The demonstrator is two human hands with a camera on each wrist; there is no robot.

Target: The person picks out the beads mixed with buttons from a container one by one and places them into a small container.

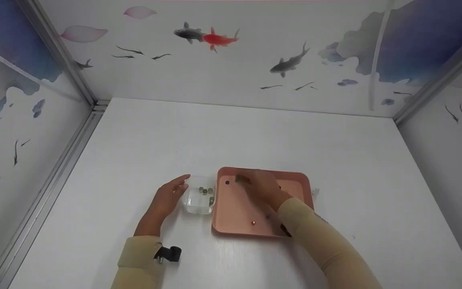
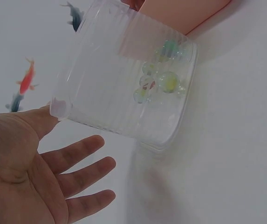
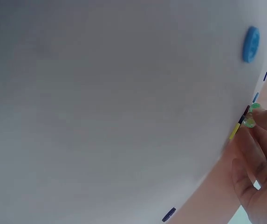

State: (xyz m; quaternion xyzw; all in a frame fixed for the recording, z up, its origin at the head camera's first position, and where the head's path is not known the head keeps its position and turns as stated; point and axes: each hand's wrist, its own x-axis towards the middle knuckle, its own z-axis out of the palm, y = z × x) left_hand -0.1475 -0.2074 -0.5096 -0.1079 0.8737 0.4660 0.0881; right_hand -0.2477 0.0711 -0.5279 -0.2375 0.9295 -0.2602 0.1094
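Note:
A clear plastic box (image 1: 199,206) holds several glass marbles (image 2: 169,82) and stands against the left side of a pink tray (image 1: 235,228). At the box's left side is my left hand (image 1: 169,196); in the left wrist view one digit reaches its rim, while three fingers (image 2: 84,177) extend loosely apart from the wall. My right hand (image 1: 261,185) is over the far part of the tray. Its fingertips pinch green and yellowish marbles (image 3: 250,122), partly hidden by the thumb.
Small pieces lie in the tray, among them a dark round one (image 1: 227,182) and a reddish one (image 1: 253,222). A blue button (image 3: 251,44) shows in the right wrist view. Patterned panels (image 1: 231,80) enclose the white table (image 1: 155,140) at the back and sides.

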